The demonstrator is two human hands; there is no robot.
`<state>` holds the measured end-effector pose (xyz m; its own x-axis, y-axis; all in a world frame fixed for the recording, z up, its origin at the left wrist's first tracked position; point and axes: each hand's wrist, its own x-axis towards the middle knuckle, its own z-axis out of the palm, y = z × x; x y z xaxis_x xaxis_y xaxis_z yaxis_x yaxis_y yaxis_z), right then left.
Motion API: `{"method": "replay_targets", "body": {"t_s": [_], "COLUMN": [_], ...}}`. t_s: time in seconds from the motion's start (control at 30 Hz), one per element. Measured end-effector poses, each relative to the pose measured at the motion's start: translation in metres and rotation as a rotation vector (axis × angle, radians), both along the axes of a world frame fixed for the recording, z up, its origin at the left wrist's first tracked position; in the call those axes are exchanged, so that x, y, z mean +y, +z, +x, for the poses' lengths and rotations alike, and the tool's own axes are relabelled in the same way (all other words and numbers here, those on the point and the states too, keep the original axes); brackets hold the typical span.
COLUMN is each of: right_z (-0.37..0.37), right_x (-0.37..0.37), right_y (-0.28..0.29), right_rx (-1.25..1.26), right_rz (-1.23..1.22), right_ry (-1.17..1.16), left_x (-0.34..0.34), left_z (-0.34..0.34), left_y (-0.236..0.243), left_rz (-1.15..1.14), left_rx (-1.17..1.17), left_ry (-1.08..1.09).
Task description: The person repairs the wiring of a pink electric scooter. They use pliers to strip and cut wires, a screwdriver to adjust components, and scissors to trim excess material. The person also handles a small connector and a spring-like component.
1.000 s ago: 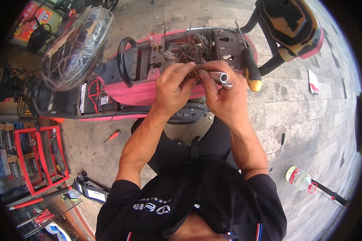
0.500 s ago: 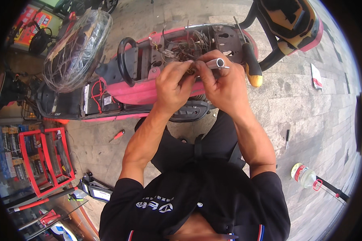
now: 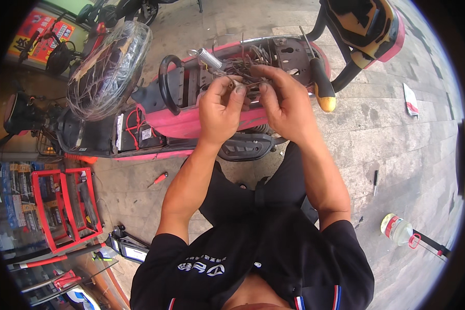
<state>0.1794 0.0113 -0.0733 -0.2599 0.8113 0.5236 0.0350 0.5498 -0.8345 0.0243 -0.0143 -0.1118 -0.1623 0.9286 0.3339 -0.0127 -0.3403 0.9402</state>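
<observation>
My left hand (image 3: 223, 107) is closed in a pinch on a thin brownish wire (image 3: 250, 84). My right hand (image 3: 285, 102) pinches toward the same wire, with thumb and forefinger close together; its fingertips partly hide what they grip. Both hands are over the open frame of a pink scooter (image 3: 175, 121), beside a tangle of wires (image 3: 253, 64). A silver spring-like coil (image 3: 208, 58) with a looped end slants above my left fingers; whether they touch it is unclear. Near my right hand, a screwdriver (image 3: 323, 85) with a black and yellow handle rests against the scooter's rear.
A plastic-wrapped tire (image 3: 108, 72) sits at the scooter's left part. A red metal rack (image 3: 67, 209) stands at left. On the paving lie a red-handled screwdriver (image 3: 160, 178), a dark pen-like tool (image 3: 375, 181) and a clear bottle (image 3: 398, 230) with yellowish liquid.
The silver tube-like piece seen at my right fingers is no longer there; a silver coil now shows beyond my left hand. My hands have moved slightly apart, and the view has shifted a little.
</observation>
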Motion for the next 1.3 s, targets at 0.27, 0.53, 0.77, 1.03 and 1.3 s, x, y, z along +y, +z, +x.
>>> {"method": "replay_targets", "body": {"t_s": [0.27,0.53,0.77,1.03,1.3], "right_z": [-0.004,-0.002,0.000,0.000,-0.008], "right_x": [0.025,0.030,0.032,0.034,0.031], "right_y": [-0.004,-0.004,-0.004,-0.005,-0.006], "right_rx": [-0.365,-0.296,-0.264,-0.294,-0.363], "right_rz": [0.145,0.155,0.162,0.142,0.140], "right_ry": [-0.001,0.026,0.057,0.058,-0.033], "left_x": [0.010,0.022,0.031,0.036,0.023], "left_z": [-0.010,-0.017,-0.027,-0.030,-0.015], "left_y": [0.016,0.032,0.044,0.046,0.029], "left_rz": [-0.132,-0.367,-0.519,-0.548,-0.334], "left_rx": [-0.115,0.068,0.163,0.109,0.077], "left_ry": [-0.122,-0.237,-0.412,-0.417,-0.159]}}
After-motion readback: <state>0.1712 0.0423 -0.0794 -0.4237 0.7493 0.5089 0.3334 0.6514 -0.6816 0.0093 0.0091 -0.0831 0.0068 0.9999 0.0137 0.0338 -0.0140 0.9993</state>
